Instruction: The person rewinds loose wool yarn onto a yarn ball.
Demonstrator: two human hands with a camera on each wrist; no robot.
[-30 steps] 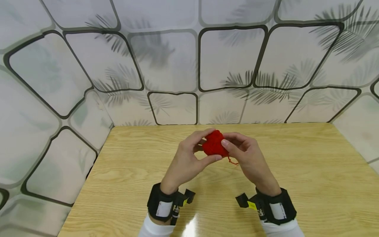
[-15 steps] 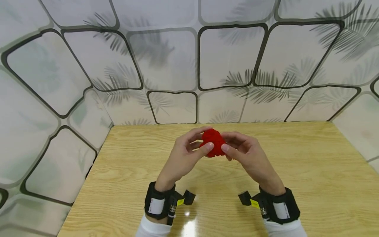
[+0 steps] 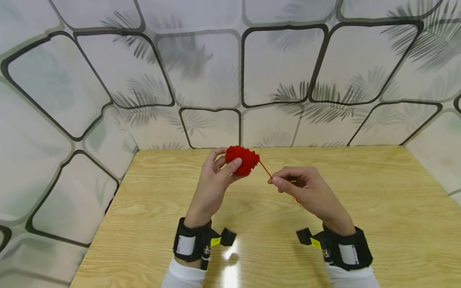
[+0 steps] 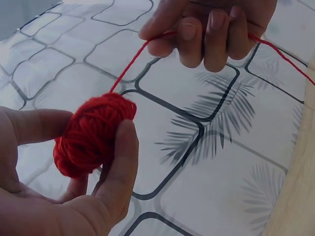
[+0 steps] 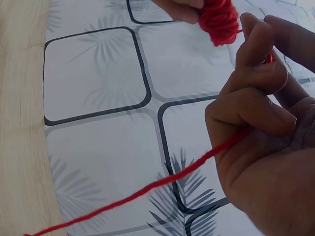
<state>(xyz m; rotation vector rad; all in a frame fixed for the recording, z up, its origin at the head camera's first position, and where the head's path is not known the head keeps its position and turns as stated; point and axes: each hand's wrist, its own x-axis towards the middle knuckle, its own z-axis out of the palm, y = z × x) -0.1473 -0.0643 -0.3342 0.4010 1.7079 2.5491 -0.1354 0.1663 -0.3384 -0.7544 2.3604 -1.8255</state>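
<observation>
A small ball of red yarn [image 3: 246,161] is held up over the far part of the table by my left hand [image 3: 210,182], thumb on its near side and fingers around it. From the ball a taut red strand [image 4: 129,67] runs to my right hand [image 3: 304,190], which pinches it between thumb and forefinger. The right hand's other fingers curl inward. Past the palm, the strand's loose tail [image 5: 162,182] trails out below the hand in the right wrist view.
The light wood table [image 3: 144,208] lies under both hands. Behind it rises a pale wall covering [image 3: 205,72] with dark outlines and leaf prints. Each wrist wears a black strap with a small camera, the left strap [image 3: 192,244] and the right strap [image 3: 349,248].
The ball and my left hand have moved left and slightly away. My right hand has drawn right, off the ball, pulling a straight length of yarn between the hands.
</observation>
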